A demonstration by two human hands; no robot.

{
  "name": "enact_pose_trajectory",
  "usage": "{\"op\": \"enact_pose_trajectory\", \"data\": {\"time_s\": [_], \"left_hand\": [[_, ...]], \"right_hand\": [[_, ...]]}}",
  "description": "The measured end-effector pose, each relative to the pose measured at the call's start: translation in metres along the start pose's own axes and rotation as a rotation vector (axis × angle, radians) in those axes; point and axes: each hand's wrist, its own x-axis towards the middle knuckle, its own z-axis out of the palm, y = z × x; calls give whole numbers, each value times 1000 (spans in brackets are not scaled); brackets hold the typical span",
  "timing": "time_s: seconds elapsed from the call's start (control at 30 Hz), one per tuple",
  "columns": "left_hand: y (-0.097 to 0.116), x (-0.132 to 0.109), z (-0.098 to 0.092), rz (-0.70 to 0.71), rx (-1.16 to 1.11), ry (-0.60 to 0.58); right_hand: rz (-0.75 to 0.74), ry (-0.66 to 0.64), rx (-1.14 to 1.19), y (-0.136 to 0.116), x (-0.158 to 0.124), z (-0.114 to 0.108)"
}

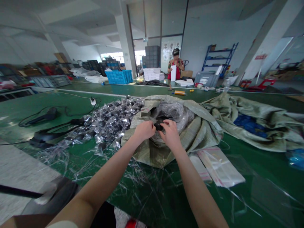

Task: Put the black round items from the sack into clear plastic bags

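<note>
Both my hands meet over the mouth of a green woven sack lined with clear plastic. Between them is a small black rounded part, whose exact kind I cannot make out. My left hand has its fingers curled closed on the part's left side. Thumb and fingers of my right hand pinch its right side. To the left lies a heap of dark parts wrapped in clear film. A stack of clear plastic bags rests on the green table beside my right forearm.
Thin plastic strips litter the table's front. At the left are a black strapped item and cables. Another sack with blue contents stands right. A blue crate and a co-worker holding a white box are across the table.
</note>
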Motion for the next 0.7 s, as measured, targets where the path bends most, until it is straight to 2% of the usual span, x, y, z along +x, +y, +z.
{"op": "enact_pose_trajectory", "data": {"time_s": [0.1, 0.2, 0.37, 0.5, 0.57, 0.7], "left_hand": [[2, -2, 0, 25, -19, 45], [4, -4, 1, 22, -24, 41], [5, -5, -1, 20, -9, 52], [7, -7, -5, 111, -17, 120], [9, -9, -6, 149, 2, 142], [9, -14, -4, 145, 32, 214]], "right_hand": [[-18, -13, -31, 2, 0, -2], [-27, -3, -42, 2, 0, 0], [38, 29, -43, -1, -1, 5], [2, 21, -49, -1, -2, 10], [34, 76, -52, 0, -3, 14], [151, 268, -48, 3, -4, 21]]}}
